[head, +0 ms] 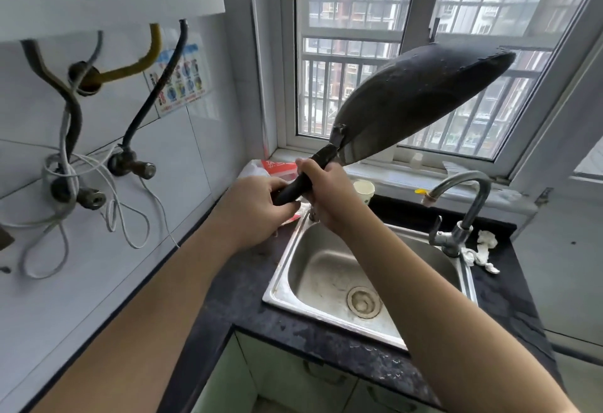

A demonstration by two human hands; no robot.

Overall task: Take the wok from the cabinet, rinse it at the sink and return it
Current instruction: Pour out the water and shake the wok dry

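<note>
Wok (421,99) — dark, round-bottomed, held in the air above the far left corner of the sink (329,269), in front of the window (355,37). Water drops bead its outer surface and rim. Its underside faces the camera; its long axis runs from the handle (303,181) at lower left up to the rim at upper right, bowl raised well above the handle.

Left hand (254,207) — grips the lower end of the handle, fingers curled round it with the thumb on top; forearm reaches in from lower left over the counter (228,298).

Right hand (329,194) — grips the handle just above the left hand, nearer the bowl, fingers wrapped round it; forearm crosses over the sink from lower right. The two hands touch or nearly touch along the handle.

Sink — stainless steel, set in the dark speckled counter, its drain strainer (363,301) visible below the right forearm.

Faucet (463,207) — curved, at the sink's far right, spout pointing left toward the wok handle, well below the bowl.

Paper cup (363,191) — on the counter behind the sink, just right of the right hand.

Red-and-white bag (270,168) — behind the hands, in the counter's corner.

Crumpled white tissue (483,251) — on the counter right of the faucet.

Wall pipes and valves (130,164) — on the tiled wall at left, with loose white cable.
</note>
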